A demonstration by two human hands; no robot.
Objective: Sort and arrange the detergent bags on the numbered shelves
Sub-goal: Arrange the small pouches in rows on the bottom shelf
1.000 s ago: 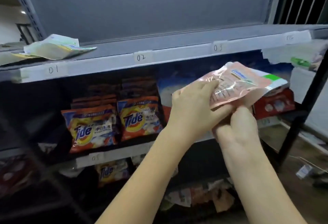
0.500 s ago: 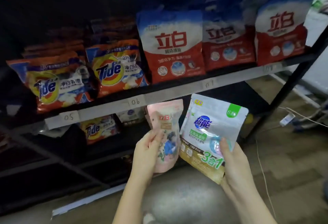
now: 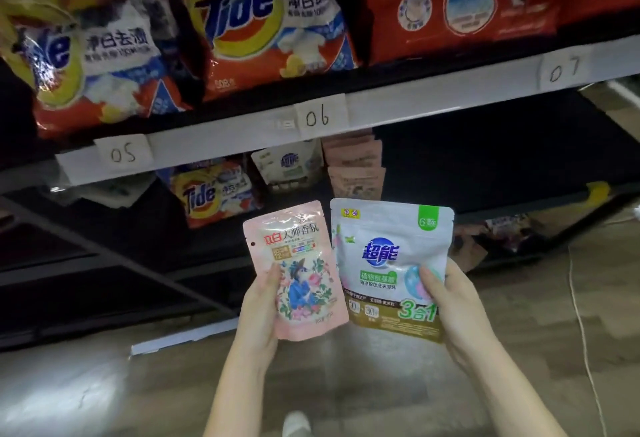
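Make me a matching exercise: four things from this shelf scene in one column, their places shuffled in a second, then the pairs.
1. pink pouch
2. white pouch
3. Tide bag
4. red bag

A. above label 07
B. in the grip of the right hand
C. above label 06
D. in the grip of the left hand

Pairs: 1-D, 2-B, 3-C, 4-A

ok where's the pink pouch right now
In the head view the pink pouch is low and centre, held upright in the left hand, its right edge against the white 3-in-1 pouch, below the 06 label.
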